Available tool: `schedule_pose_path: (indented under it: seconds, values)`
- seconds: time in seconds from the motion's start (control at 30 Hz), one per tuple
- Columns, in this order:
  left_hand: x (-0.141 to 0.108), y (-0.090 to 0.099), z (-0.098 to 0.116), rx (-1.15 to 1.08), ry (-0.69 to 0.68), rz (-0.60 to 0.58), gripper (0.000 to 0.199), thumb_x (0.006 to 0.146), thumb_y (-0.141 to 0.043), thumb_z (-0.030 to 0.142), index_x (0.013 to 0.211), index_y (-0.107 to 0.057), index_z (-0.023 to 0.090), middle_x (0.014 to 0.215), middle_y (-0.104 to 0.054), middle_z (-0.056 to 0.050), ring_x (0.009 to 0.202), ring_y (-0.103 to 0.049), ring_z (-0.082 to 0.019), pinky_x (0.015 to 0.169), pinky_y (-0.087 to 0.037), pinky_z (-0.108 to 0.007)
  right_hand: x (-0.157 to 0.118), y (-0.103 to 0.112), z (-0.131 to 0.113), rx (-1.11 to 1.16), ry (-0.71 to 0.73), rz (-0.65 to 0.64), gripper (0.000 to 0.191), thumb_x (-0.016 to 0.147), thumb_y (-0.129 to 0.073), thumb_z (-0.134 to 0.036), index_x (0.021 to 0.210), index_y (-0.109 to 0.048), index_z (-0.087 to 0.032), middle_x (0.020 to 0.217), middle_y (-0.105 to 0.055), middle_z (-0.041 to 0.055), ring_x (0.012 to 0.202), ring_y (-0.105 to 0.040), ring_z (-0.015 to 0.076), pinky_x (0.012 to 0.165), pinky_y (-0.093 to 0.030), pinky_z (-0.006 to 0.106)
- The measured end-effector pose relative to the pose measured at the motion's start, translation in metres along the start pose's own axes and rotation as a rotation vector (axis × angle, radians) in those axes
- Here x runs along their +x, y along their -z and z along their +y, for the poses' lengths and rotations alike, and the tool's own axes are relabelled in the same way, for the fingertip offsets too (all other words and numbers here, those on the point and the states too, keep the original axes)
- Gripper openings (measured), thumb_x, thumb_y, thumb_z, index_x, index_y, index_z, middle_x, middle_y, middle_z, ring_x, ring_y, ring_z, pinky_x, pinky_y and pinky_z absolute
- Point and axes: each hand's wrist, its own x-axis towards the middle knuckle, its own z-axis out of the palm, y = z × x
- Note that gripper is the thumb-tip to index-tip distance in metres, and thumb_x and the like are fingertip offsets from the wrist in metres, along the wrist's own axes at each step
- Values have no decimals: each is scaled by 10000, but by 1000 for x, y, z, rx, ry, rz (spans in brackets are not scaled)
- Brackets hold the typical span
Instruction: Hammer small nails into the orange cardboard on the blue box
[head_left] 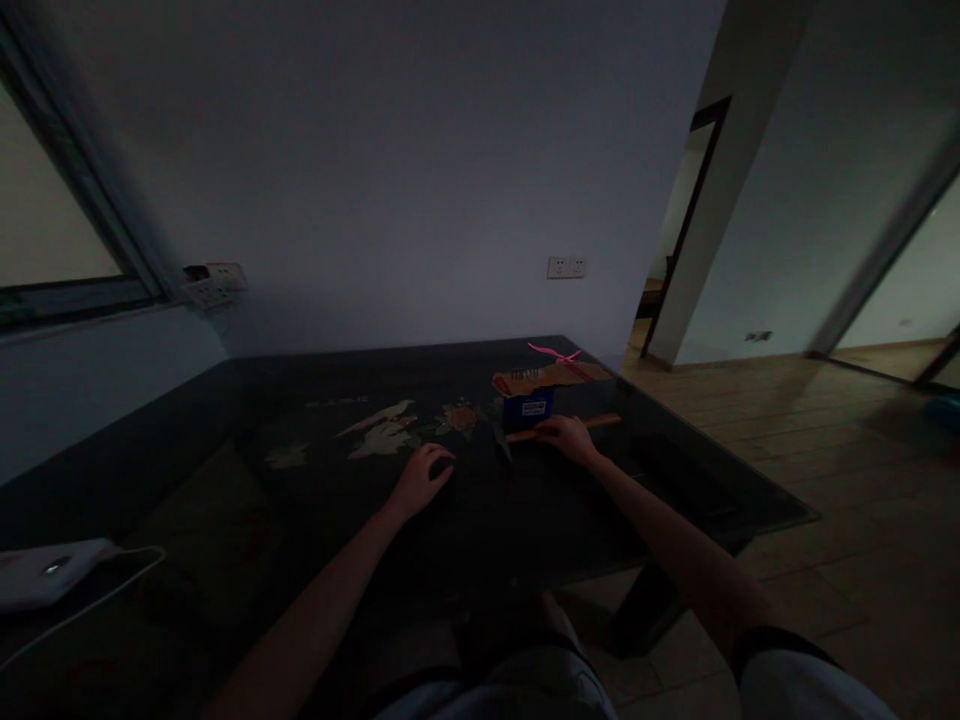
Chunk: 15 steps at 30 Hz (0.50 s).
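A hammer (604, 420) with a wooden handle lies across the dark table, its dark head towards the left. My right hand (568, 438) is closed over the middle of the handle. Just behind the hammer stands a blue box (529, 408) with brown cardboard (574, 374) on its top. A pink strip (555, 354) lies on the cardboard. My left hand (421, 480) rests low over the tabletop, left of the hammer head, fingers loosely curved and thumb apart. Nothing shows in it. Dim light blurs the finer details.
The dark glossy table (480, 530) bears a bird and flower picture (386, 428). At the lower left is a white device (49, 573) with a white cable (112, 598). A wall with sockets (566, 267) stands behind; tiled floor (847, 440) lies to the right.
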Motion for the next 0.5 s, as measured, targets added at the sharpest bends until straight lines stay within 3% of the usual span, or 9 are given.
schedule_pose_path:
  seconds: [0.5]
  values:
    - [0,3,4,52,29,-42,186,805,-501,288,898,-639,207,1062,-542,-72,1027,-537,-209,940,-427,-414,14,-3,15,108,105,-46,287,885,-522,-309,1135,-555,-173,1143,-577,77,938,-589,188,791,-500,396]
